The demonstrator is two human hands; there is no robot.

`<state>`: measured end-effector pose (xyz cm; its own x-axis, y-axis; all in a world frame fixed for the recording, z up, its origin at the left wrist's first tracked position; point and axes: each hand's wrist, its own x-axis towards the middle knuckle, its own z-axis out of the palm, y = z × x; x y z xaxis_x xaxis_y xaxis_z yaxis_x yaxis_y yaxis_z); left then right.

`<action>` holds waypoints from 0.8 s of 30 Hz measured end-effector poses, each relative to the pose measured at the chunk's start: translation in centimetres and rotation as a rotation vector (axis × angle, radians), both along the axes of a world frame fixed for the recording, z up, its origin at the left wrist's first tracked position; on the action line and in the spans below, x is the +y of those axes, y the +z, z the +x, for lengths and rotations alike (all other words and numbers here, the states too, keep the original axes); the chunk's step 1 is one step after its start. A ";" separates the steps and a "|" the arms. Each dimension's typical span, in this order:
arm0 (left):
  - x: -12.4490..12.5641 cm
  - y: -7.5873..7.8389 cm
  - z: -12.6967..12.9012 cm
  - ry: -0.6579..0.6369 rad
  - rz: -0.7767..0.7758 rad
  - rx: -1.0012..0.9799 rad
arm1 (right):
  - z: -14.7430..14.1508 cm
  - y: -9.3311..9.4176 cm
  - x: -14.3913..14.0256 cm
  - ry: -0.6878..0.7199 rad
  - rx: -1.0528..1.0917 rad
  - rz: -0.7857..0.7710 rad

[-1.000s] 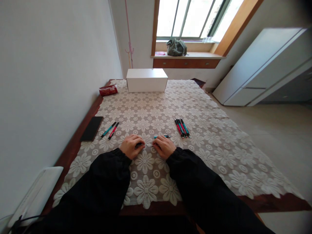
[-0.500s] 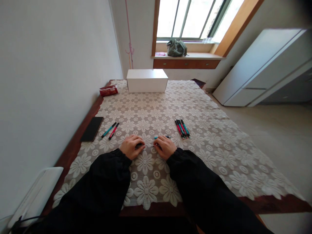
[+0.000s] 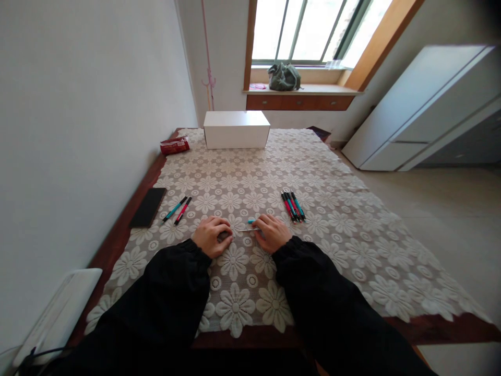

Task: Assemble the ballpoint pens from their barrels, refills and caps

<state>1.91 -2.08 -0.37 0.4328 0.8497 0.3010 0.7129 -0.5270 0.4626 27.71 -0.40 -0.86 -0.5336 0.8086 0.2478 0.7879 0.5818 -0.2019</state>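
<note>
My right hand (image 3: 273, 233) pinches a thin, pale rod (image 3: 248, 230), like a pen refill, whose free tip points left into the gap between the hands. Just beyond those fingers lies a teal pen piece (image 3: 251, 221), mostly covered by the hand. My left hand (image 3: 212, 236) rests on the lace cloth with its fingers curled together. Something dark shows between its thumb and forefinger, too hidden to name. A teal pen (image 3: 174, 209) and a red pen (image 3: 182, 211) lie left of it. Several teal and red pens (image 3: 293, 206) lie side by side beyond my right hand.
The lace tablecloth (image 3: 235, 308) covers a dark red wooden table. A black flat case (image 3: 147, 208) lies at the left edge. Farther back are a red packet (image 3: 174, 145) and a white box (image 3: 236, 130). A wall (image 3: 97, 104) runs along the left side.
The thin rod spanned both hands before; its left end is now free of my left hand. My right hand has shifted slightly right with it, while my left hand has barely moved.
</note>
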 end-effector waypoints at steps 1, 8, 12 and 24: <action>0.0 0.0 0.0 -0.001 -0.001 0.001 | -0.1 -0.1 -0.1 0.013 0.015 0.006; 0.1 -0.1 -0.1 -0.007 0.002 -0.005 | -0.4 -0.8 0.0 0.039 0.048 -0.001; 0.3 -0.3 -0.1 -0.009 -0.007 0.005 | -0.4 -1.0 0.1 0.059 0.056 0.005; 0.2 0.0 0.0 -0.017 -0.012 0.002 | -0.3 -0.9 0.2 0.046 0.144 0.024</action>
<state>1.90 -1.87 -0.36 0.4475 0.8460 0.2899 0.7051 -0.5332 0.4675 27.37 -0.24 -1.73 -0.5276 0.7770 0.3434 0.7240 0.6227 -0.2967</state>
